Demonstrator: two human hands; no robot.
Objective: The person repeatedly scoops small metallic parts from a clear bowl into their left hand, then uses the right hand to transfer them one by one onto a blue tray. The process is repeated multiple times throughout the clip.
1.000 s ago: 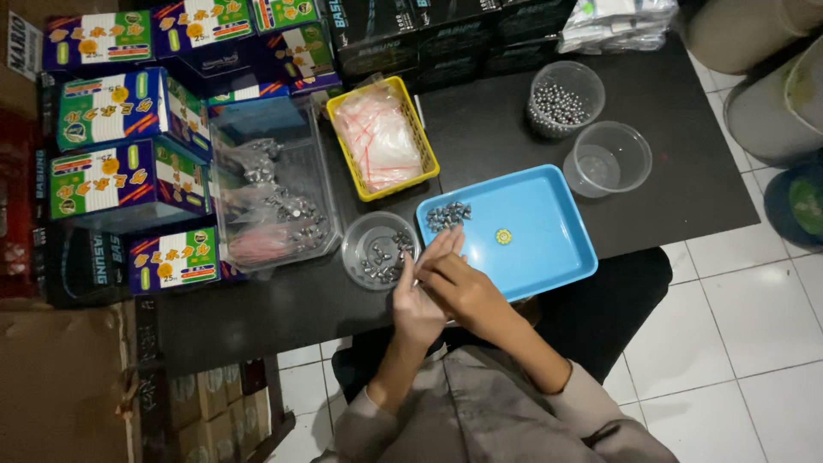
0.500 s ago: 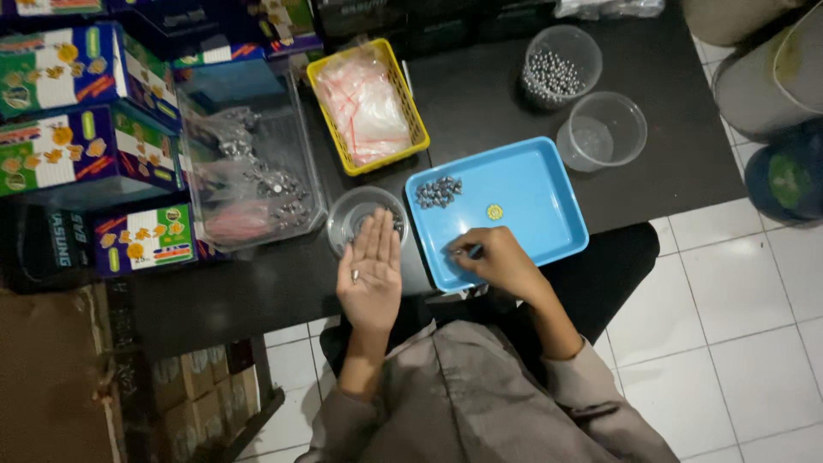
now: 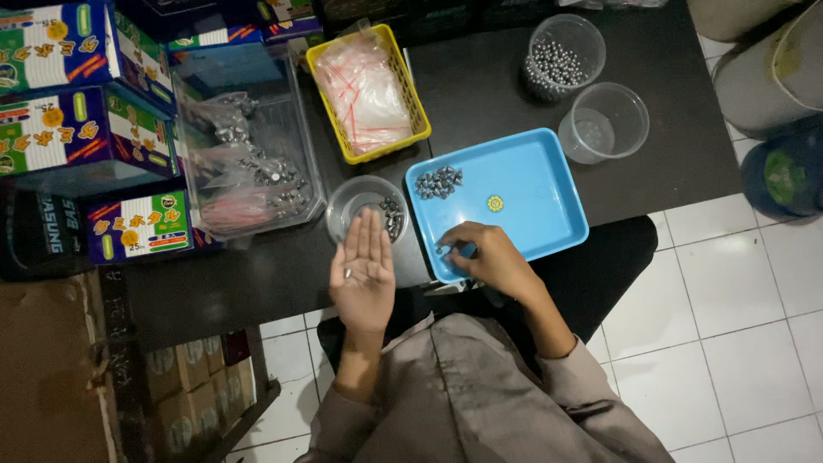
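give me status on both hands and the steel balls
Left hand open, palm up, one small steel ball on it. Right hand picking at balls in blue plastic tray. Nothing in the way.

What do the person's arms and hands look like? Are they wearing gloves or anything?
No gloves: the left hand and the right hand are bare, with no rings or watch in view. Loose grey-brown cloth sleeves end partway up the forearms, leaving both wrists uncovered.
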